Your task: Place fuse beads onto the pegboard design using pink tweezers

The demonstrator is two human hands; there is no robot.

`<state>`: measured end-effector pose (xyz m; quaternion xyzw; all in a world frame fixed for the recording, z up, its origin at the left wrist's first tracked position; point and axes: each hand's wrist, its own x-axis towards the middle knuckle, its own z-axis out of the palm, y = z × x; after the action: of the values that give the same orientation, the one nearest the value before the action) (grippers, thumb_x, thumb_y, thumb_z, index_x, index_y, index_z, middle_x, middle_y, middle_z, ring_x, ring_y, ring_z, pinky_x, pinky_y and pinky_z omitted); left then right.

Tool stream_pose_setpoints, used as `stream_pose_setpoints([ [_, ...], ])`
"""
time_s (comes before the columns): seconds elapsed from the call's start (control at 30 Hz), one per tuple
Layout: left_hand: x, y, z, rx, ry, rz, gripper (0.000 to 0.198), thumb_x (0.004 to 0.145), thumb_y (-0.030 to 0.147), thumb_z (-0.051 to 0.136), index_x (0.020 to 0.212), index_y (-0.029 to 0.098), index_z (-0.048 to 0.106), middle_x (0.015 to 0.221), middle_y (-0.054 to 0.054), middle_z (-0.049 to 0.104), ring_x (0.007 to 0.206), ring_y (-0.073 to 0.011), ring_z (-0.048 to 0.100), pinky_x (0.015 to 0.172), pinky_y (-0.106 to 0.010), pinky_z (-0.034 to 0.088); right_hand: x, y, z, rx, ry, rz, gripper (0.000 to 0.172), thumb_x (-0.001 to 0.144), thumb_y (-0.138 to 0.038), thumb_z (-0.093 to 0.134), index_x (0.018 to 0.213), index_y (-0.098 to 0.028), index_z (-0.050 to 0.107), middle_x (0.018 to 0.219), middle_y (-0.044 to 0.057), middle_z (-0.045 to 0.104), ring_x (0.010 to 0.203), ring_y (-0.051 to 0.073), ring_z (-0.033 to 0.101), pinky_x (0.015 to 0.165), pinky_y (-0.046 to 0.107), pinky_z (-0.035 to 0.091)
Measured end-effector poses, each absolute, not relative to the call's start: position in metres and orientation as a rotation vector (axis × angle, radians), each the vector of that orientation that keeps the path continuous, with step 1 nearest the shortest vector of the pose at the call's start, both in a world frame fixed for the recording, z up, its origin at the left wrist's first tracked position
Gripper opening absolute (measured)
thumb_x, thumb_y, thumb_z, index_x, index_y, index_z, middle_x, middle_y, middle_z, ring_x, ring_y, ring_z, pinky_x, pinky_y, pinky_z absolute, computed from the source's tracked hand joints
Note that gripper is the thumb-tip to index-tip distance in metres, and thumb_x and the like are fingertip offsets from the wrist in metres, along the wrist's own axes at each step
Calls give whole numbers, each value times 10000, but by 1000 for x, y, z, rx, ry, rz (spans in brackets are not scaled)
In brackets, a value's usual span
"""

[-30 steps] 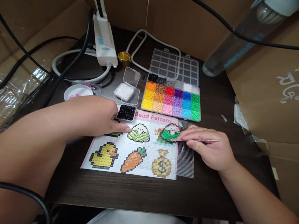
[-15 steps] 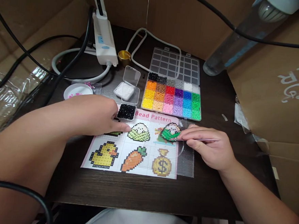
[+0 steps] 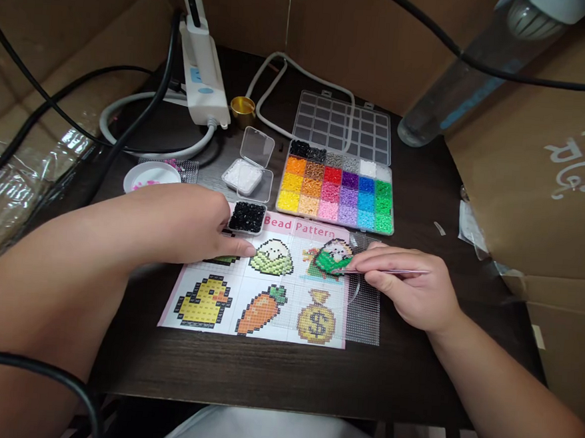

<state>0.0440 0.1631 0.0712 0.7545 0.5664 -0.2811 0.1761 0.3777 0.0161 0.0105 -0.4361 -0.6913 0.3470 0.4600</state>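
My left hand rests over the left part of the printed bead pattern sheet. Its thumb is stretched out on the paper by a green-and-white figure, while its other fingers are mostly hidden. Beside its knuckles is a small clear box of black beads. My right hand pinches thin tweezers, whose tips reach the lower edge of a bead figure with green, white and black beads. That figure sits on a clear pegboard, which overlaps the sheet's right side. Whether a bead is between the tips I cannot tell.
Behind the sheet stands an open sorting case of coloured beads. A small box of white beads, a white dish with pink beads and a gold cup lie left of it. A power strip and cables occupy the back left.
Both hands, the tweezers and the beads keep nearly the same places. The whole view has shifted very slightly.
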Motion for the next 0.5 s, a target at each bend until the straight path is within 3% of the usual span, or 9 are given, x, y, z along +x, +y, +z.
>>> stream_pose_setpoints([
  [0.2,47,162,75,2111,1604,-876,674,819,1042,755,899,397,933,822,-147,840,831,-420,820,799,-555,608,375,16,11,-1080,-1652,884,101,1125,-430,997,1112,-366,1074,994,84,1007,881,317,985,810,438,834],
  [0.37,57,158,85,2104,1628,-915,607,878,974,757,887,389,917,838,-137,847,820,-415,824,797,-549,611,373,16,10,-1094,-1620,843,115,1128,-452,999,1108,-366,1073,995,87,1007,895,317,994,835,442,843],
  [0.5,55,159,82,2104,1634,-896,602,816,1011,791,827,418,893,796,-135,828,819,-425,825,782,-552,608,373,15,9,-1096,-1621,827,108,1127,-449,1003,1118,-367,1073,1006,83,1010,901,312,999,834,428,845],
])
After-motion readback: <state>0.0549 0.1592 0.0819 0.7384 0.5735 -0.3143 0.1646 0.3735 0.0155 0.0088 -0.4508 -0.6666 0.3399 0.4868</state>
